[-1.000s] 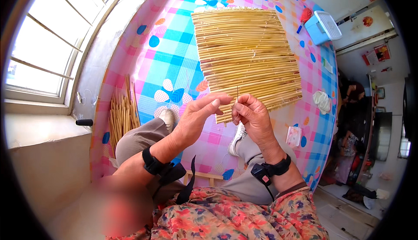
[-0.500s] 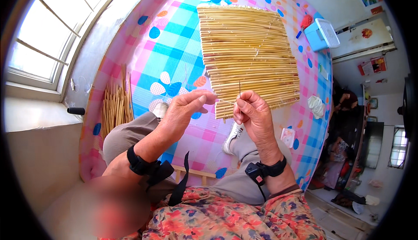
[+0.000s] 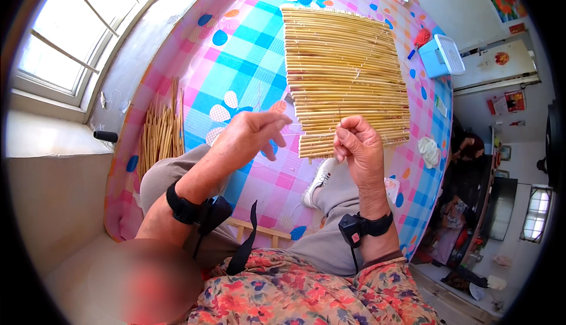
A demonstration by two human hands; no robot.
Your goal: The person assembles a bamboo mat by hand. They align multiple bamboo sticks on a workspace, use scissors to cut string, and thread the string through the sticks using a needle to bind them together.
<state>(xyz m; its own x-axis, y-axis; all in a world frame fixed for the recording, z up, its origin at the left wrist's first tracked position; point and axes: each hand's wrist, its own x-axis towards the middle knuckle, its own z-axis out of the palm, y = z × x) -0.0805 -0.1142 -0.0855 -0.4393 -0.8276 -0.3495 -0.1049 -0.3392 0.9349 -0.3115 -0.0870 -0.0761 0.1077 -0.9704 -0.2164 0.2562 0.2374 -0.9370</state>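
A mat of yellow reed stalks [image 3: 348, 60], bound with pale thread, lies in front of me. At its near edge, my right hand [image 3: 361, 145] pinches a thin needle [image 3: 340, 114], whose dark shaft stands up above the fingertips against the stalks. Left of the mat's near corner, my left hand [image 3: 246, 136] hovers with its fingers apart and slightly blurred. Fine pale thread [image 3: 293, 134] stretches between that hand's fingers and the mat's left edge; whether the fingers touch it is hard to see.
Loose stalks [image 3: 162, 127] are bundled at the left beside my knee. A checked, flower-patterned sheet [image 3: 247, 42] spreads under everything. To the right are a blue box with a white lid [image 3: 439, 57], red yarn [image 3: 422, 37] and a crumpled white cloth [image 3: 428, 151]. The window wall stands left.
My left hand has drawn back to the left and its fingers have spread. My right hand has moved slightly right with the needle. The whole view has shifted a little.
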